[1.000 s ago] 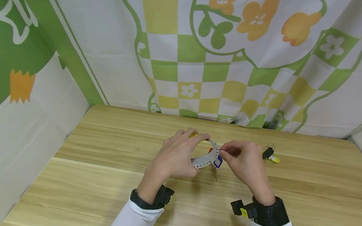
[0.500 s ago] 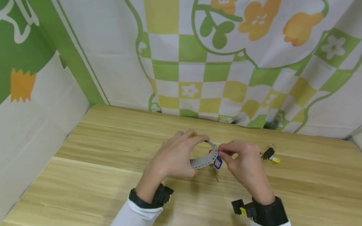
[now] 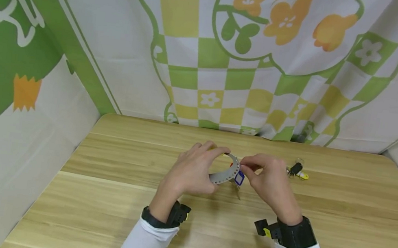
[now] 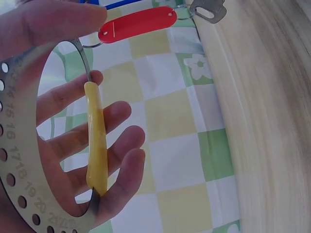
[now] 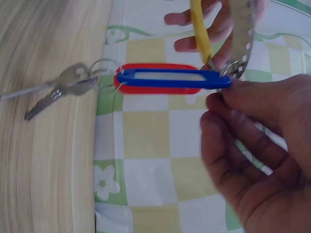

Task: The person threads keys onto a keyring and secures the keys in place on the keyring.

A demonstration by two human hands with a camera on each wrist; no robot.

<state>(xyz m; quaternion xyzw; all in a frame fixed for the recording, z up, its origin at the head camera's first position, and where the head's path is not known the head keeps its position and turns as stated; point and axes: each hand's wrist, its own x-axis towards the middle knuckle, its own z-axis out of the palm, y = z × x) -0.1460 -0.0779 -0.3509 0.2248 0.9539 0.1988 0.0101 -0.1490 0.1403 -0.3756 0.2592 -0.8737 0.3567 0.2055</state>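
My left hand (image 3: 193,171) grips a grey metal key hoop (image 4: 22,145), its fingers behind the yellow handle (image 4: 96,141). Holes and engraved numbers run along the hoop's flat band. My right hand (image 3: 269,182) pinches the ring end of a blue key tag (image 5: 167,76) against the edge of the hoop; the fingers partly hide the small ring there. A red key tag (image 4: 138,24) hangs from the hoop close behind the blue one. Metal keys (image 5: 73,81) dangle from the tags' far ends.
On the wooden table (image 3: 100,211), right of my right hand, lies a small bunch with a black tag (image 3: 296,168) and a yellow tag (image 3: 303,175). A patterned curtain (image 3: 222,77) hangs along the table's back edge.
My right fingertips have shifted very slightly left, toward the hoop's edge, still pinching the blue tag's end. The left hand and the hoop stay almost where they were.
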